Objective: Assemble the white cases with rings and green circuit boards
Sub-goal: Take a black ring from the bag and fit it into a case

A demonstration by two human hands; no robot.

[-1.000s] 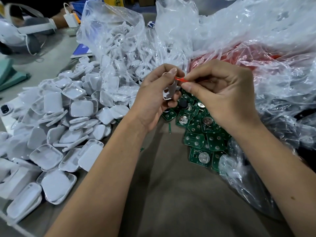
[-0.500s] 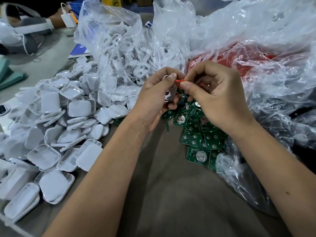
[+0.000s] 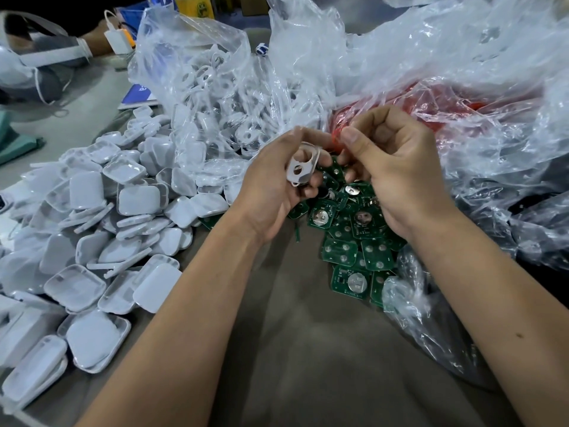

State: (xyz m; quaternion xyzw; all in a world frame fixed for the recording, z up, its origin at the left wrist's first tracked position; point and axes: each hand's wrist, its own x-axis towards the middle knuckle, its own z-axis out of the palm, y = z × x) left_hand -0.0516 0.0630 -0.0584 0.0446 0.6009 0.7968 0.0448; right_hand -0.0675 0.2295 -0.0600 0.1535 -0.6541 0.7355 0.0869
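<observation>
Since a second ago the left hand [image 3: 277, 183] has turned the case [image 3: 303, 167] so its flat face with two round holes now looks toward the camera, where before only its thin edge showed. Both hands have also drifted a little toward the far side of the tabletop [image 3: 308, 349], above the green boards [image 3: 351, 241].

Fingers of the left hand curl round the white case, thumb on its far edge, holding it in the air just over the boards. Beside it, the right hand [image 3: 397, 167] pinches a small red ring [image 3: 336, 137] between thumb and forefinger, its other fingers folded in; the ring sits just beside the top of the case, and whether the two touch cannot be told.

Green boards lie heaped near the middle of the tabletop, under and in front of the hands, some with round silver cells. White case halves [image 3: 101, 229] are piled along the left edge, reaching to the near left corner. A clear bag [image 3: 215, 97] of white holed parts stands toward the far side, and crumpled clear plastic [image 3: 462, 87] over something red fills the far right corner. Another person's arm [image 3: 95, 41] rests at the far left.
</observation>
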